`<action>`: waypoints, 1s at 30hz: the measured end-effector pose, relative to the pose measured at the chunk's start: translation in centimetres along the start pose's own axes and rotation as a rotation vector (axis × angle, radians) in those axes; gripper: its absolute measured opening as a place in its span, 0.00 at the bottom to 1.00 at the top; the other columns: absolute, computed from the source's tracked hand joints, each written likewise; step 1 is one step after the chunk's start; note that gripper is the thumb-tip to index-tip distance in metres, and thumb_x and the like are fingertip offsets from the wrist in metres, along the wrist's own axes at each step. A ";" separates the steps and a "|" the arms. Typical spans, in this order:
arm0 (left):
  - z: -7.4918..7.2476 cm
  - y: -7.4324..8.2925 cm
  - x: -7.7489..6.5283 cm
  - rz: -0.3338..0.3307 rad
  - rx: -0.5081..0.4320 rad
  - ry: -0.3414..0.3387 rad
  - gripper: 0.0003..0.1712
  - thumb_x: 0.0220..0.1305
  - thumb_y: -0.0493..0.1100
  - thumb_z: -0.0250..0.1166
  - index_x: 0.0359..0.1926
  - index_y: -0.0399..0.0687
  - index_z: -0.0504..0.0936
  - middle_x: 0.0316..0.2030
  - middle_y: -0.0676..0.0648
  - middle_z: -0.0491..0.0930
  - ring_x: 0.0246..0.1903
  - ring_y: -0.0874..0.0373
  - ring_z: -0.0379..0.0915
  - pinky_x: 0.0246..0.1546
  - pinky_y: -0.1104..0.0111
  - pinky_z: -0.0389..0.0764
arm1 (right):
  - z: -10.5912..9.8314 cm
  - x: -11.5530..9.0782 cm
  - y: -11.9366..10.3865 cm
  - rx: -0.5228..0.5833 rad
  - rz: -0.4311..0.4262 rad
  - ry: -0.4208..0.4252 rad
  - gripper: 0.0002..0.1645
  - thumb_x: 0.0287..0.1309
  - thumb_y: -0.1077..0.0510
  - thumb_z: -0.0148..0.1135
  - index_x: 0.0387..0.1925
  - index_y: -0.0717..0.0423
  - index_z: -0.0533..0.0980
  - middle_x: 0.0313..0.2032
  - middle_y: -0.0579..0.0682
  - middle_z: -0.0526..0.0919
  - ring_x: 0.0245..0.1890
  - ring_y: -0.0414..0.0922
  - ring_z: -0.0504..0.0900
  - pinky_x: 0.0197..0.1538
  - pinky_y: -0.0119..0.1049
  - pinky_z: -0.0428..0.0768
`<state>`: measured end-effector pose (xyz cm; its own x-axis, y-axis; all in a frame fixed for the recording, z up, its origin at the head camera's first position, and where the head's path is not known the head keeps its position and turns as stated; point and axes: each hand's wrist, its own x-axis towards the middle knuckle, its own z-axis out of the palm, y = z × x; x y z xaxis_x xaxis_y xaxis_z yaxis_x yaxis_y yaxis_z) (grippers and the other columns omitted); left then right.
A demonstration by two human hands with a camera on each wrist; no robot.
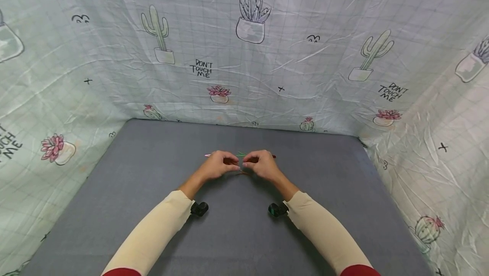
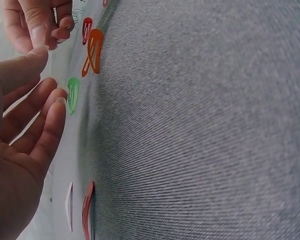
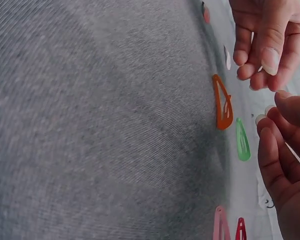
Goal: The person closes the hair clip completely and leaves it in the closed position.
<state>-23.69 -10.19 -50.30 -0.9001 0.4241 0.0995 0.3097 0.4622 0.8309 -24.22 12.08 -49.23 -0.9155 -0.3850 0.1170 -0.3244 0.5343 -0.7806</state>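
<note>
My left hand [image 1: 219,165] and right hand [image 1: 262,165] hover over the middle of the table with their fingertips facing each other, close together. Fingers and thumbs are loosely bent, and no object shows between them. Beyond the fingertips lies a green snap hair clip [image 3: 243,145]. On the near side lies an orange snap hair clip [image 2: 94,50], with another orange piece crossing behind it. In the left wrist view, a pale hair clip [image 2: 68,207] and a reddish one [image 2: 86,212] lie by the left hand. By the right hand are a red hair clip [image 3: 241,230] and a pink one [image 3: 220,225].
A grey cloth-covered table [image 1: 237,233] lies under both arms. Behind it and at its sides hangs a pale curtain [image 1: 244,68] printed with cacti. A black wrist camera [image 1: 199,209] sits on the left wrist, and another camera [image 1: 277,209] on the right.
</note>
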 end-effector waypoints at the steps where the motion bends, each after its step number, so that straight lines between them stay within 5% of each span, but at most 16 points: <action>1: 0.0 0.0 0.0 0.000 0.001 -0.004 0.17 0.66 0.41 0.74 0.51 0.35 0.88 0.44 0.39 0.90 0.41 0.56 0.86 0.43 0.64 0.85 | 0.0 0.0 0.0 -0.001 -0.003 -0.007 0.06 0.63 0.60 0.73 0.40 0.57 0.89 0.37 0.52 0.91 0.34 0.40 0.85 0.39 0.35 0.83; 17: 0.7 -1.0 0.6 -0.010 0.118 -0.068 0.23 0.59 0.39 0.78 0.53 0.33 0.86 0.43 0.40 0.88 0.42 0.54 0.84 0.47 0.63 0.84 | 0.0 0.1 1.3 -0.056 0.012 -0.082 0.02 0.61 0.62 0.74 0.35 0.58 0.90 0.33 0.53 0.91 0.29 0.37 0.82 0.35 0.32 0.79; 30: 1.0 -1.6 0.7 0.011 0.134 -0.072 0.19 0.58 0.38 0.79 0.50 0.36 0.88 0.42 0.43 0.86 0.41 0.56 0.82 0.48 0.64 0.83 | 0.1 0.1 1.5 -0.097 -0.007 -0.129 0.03 0.59 0.61 0.76 0.34 0.58 0.89 0.33 0.52 0.91 0.28 0.36 0.81 0.36 0.32 0.80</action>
<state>-24.53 -9.82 -52.16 -0.8735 0.4825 0.0647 0.3620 0.5549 0.7490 -24.77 12.73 -50.45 -0.8770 -0.4790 0.0372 -0.3576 0.5992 -0.7163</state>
